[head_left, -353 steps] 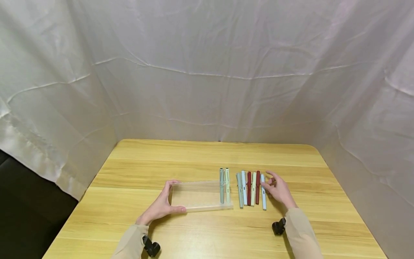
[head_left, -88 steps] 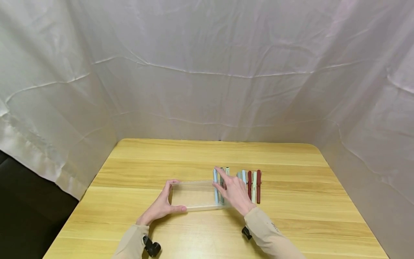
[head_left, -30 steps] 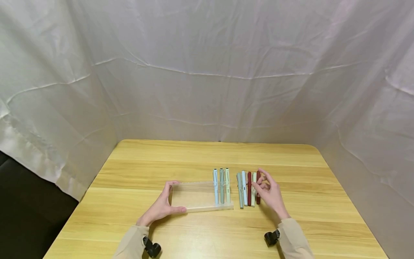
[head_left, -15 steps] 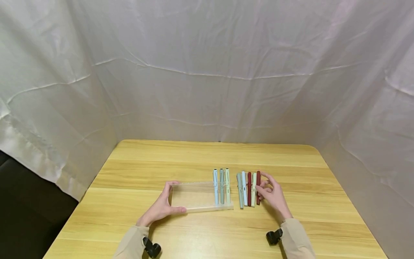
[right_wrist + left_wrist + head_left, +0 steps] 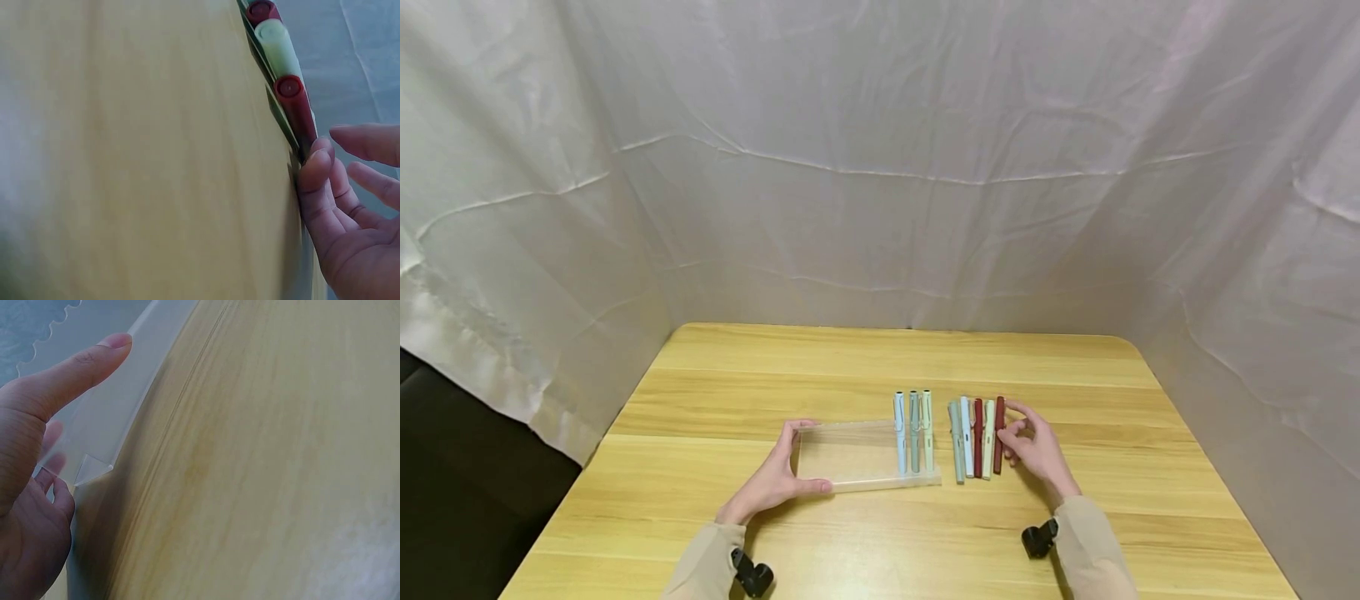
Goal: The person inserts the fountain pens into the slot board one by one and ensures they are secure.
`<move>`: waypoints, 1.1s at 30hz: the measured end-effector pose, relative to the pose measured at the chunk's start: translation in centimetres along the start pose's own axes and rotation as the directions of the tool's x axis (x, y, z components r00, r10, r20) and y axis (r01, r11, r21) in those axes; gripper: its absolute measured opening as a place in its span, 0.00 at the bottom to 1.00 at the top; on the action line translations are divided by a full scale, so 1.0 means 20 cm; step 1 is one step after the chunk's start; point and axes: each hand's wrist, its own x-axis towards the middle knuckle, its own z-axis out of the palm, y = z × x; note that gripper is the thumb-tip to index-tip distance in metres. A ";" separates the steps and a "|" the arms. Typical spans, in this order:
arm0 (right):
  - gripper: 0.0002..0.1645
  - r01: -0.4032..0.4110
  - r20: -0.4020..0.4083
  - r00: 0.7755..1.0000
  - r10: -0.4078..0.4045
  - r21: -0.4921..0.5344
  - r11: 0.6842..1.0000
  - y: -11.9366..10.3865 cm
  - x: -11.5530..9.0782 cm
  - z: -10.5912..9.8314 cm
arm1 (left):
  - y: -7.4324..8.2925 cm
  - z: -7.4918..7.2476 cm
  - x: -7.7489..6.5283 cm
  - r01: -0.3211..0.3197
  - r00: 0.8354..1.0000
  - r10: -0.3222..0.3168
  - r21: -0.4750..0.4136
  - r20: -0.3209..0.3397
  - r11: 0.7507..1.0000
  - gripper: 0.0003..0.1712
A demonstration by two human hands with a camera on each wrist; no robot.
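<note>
My left hand (image 5: 775, 475) holds the left end of a clear plastic pen rack (image 5: 850, 483). The left wrist view shows the thumb over the rack's front strip (image 5: 125, 406) and fingers behind the clear plastic. At its right end lie a light-blue pen (image 5: 900, 433), a grey-green pen (image 5: 914, 433) and a pale-green pen (image 5: 928, 433). Thumb and fingertips of my right hand (image 5: 1037, 446) pinch the rightmost dark red pen (image 5: 999, 454), at the right end of a row of loose pens. The right wrist view shows that red pen (image 5: 294, 100) end-on, its far part hidden by the fingertips.
Left of that red pen lie a pale-green pen (image 5: 988, 442), another dark red pen (image 5: 977, 450), a light-blue pen (image 5: 966, 442) and a grey-green pen (image 5: 957, 442). All rest on a wooden table (image 5: 880, 550). Pale curtains (image 5: 880, 208) hang behind and beside it.
The light-blue pen from the row's right end now lies in the rack. My right hand has gone from the rack back to the row, onto the red pen. The left hand stays put.
</note>
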 end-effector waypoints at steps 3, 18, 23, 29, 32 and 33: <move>0.34 -0.027 0.004 1.000 0.027 -0.026 0.999 0.00 0.01 -0.01 | 0.00 0.00 0.00 0.003 1.000 -0.003 0.005 -0.003 1.000 0.53; 0.37 -0.108 0.027 0.993 0.112 -0.116 0.987 0.00 0.04 -0.02 | 0.00 0.00 0.01 0.013 1.000 -0.013 0.003 -0.009 1.000 0.52; 0.39 -0.117 0.033 0.992 0.122 -0.127 0.985 -0.01 0.05 -0.02 | -0.01 0.00 0.01 0.015 1.000 -0.015 0.006 -0.007 1.000 0.53; 0.41 -0.115 0.060 0.990 0.126 -0.161 0.980 -0.01 0.06 -0.02 | -0.01 0.00 0.01 0.004 1.000 -0.004 0.005 0.001 1.000 0.52; 0.41 -0.117 0.065 0.989 0.130 -0.179 0.977 -0.01 0.06 -0.03 | -0.01 0.00 0.01 0.000 1.000 0.000 0.005 0.003 1.000 0.52; 0.41 -0.121 0.065 0.989 0.134 -0.179 0.976 -0.01 0.06 -0.03 | -0.01 0.00 0.01 -0.001 1.000 0.001 0.005 0.003 1.000 0.52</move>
